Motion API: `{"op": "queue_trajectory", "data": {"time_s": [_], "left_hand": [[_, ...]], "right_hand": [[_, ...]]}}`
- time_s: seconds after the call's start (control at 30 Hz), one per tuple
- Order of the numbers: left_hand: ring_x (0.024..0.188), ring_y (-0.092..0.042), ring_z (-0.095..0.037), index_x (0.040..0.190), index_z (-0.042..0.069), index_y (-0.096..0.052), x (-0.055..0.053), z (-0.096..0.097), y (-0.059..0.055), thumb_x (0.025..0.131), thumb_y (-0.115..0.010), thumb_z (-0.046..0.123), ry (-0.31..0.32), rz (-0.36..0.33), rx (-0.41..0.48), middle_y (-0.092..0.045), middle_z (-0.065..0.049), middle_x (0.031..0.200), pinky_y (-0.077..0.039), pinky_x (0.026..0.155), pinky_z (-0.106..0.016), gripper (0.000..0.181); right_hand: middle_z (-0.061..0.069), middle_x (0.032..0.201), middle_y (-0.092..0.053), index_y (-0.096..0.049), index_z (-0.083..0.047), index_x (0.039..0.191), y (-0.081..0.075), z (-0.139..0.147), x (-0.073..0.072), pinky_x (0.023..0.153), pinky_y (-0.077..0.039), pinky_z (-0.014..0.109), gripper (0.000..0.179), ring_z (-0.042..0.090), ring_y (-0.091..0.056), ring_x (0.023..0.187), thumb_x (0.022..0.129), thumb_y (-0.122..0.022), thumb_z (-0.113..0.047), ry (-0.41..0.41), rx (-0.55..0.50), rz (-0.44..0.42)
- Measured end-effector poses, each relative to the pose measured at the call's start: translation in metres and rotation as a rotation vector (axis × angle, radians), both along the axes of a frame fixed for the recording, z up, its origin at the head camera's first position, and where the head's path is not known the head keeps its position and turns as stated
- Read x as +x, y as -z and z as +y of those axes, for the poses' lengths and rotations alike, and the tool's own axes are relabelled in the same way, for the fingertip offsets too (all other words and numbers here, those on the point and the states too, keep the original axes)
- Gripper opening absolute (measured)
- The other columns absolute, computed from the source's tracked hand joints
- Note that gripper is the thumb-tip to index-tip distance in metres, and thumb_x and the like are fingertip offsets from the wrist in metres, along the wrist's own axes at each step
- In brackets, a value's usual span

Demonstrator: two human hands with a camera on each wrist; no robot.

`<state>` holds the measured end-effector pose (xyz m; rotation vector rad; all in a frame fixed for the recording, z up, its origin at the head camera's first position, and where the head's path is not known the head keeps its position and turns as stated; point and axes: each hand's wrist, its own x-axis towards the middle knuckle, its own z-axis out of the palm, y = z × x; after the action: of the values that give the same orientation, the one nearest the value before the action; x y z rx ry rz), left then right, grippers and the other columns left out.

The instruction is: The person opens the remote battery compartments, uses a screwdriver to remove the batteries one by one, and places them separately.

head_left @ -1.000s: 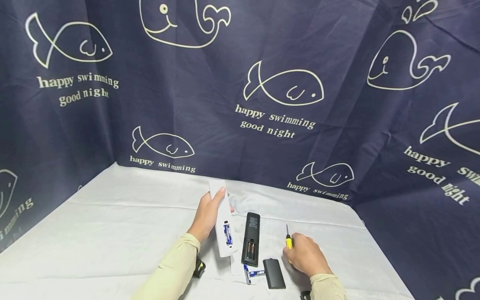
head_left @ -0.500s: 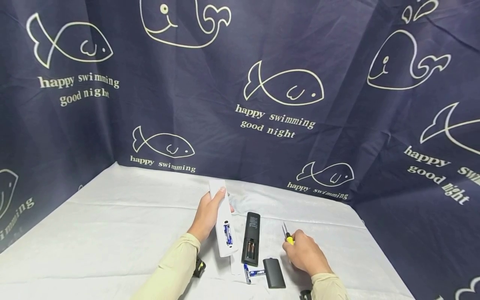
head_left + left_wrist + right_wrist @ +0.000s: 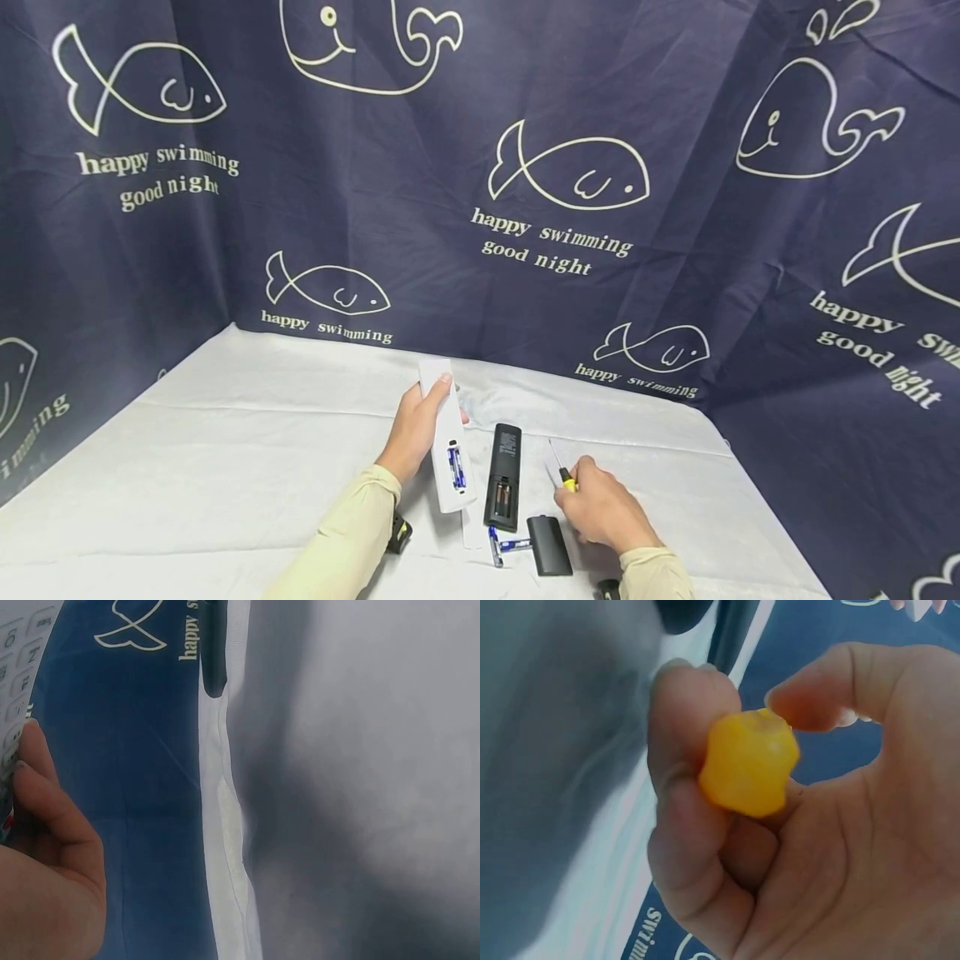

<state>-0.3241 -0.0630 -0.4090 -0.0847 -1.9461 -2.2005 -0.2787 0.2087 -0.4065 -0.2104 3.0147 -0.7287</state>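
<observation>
My left hand [image 3: 411, 429] grips a white remote control [image 3: 444, 429] by its upper part, thumb along the back. The remote's lower back shows an uncovered battery compartment with blue batteries [image 3: 456, 468] in it. In the left wrist view its button side [image 3: 21, 667] shows beside the fingers. My right hand [image 3: 609, 507] holds a screwdriver by its yellow and black handle [image 3: 567, 480], the thin shaft pointing up and left. From the right wrist, the yellow handle end [image 3: 750, 761] sits in the curled fingers, the thumb close beside it.
Between the hands a black remote control [image 3: 507, 454] lies face down, its battery compartment uncovered. Loose blue batteries [image 3: 495, 548] and a flat black rectangular piece [image 3: 550, 546] lie nearer. A thin white strip [image 3: 472, 533] lies by the white remote. Dark printed cloth [image 3: 420, 208] surrounds the white-covered table [image 3: 187, 467].
My right hand has shifted slightly left, and the screwdriver has swung from near upright to leaning left. The left hand and the white remote have stayed in place.
</observation>
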Motion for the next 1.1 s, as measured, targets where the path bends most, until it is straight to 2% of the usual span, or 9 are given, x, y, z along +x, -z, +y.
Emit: {"op": "queue_trajectory", "data": {"time_s": [0.2, 0.43, 0.8, 1.1], "left_hand": [[0.066, -0.065, -0.020, 0.118, -0.001, -0.061, 0.001, 0.000, 0.000, 0.105, -0.048, 0.045, 0.006, 0.017, 0.000, -0.068, -0.011, 0.076, -0.052, 0.063, -0.029, 0.049], [0.067, -0.066, -0.021, 0.115, 0.000, -0.061, 0.001, -0.001, 0.003, 0.103, -0.049, 0.049, 0.012, 0.025, 0.006, -0.069, -0.012, 0.076, -0.053, 0.062, -0.030, 0.052], [0.067, -0.067, -0.022, 0.114, -0.001, -0.062, 0.000, -0.001, 0.003, 0.102, -0.051, 0.050, 0.011, 0.034, 0.009, -0.069, -0.013, 0.076, -0.053, 0.061, -0.030, 0.054], [0.067, -0.066, -0.020, 0.119, -0.002, -0.061, 0.000, -0.001, 0.001, 0.106, -0.047, 0.044, 0.009, 0.011, -0.011, -0.069, -0.012, 0.076, -0.052, 0.063, -0.030, 0.050]], "right_hand": [[0.001, 0.062, -0.055, -0.054, -0.010, 0.099, -0.006, -0.006, 0.004, 0.051, -0.040, 0.036, 0.018, 0.016, -0.056, 0.048, 0.090, -0.065, -0.020, -0.035, 0.019, 0.018], [-0.002, 0.065, -0.049, -0.054, -0.016, 0.088, -0.012, -0.014, 0.007, 0.057, -0.040, 0.037, 0.016, 0.017, -0.047, 0.060, 0.081, -0.068, -0.017, -0.107, 0.092, 0.116], [-0.009, 0.061, -0.044, -0.052, -0.022, 0.081, -0.018, -0.031, 0.014, 0.056, -0.038, 0.034, 0.013, 0.012, -0.045, 0.060, 0.088, -0.060, -0.014, -0.202, 0.100, 0.245], [-0.014, 0.060, -0.042, -0.057, -0.023, 0.082, -0.021, -0.039, 0.020, 0.051, -0.035, 0.027, 0.009, 0.006, -0.043, 0.058, 0.081, -0.066, -0.020, -0.289, 0.143, 0.314]]}}
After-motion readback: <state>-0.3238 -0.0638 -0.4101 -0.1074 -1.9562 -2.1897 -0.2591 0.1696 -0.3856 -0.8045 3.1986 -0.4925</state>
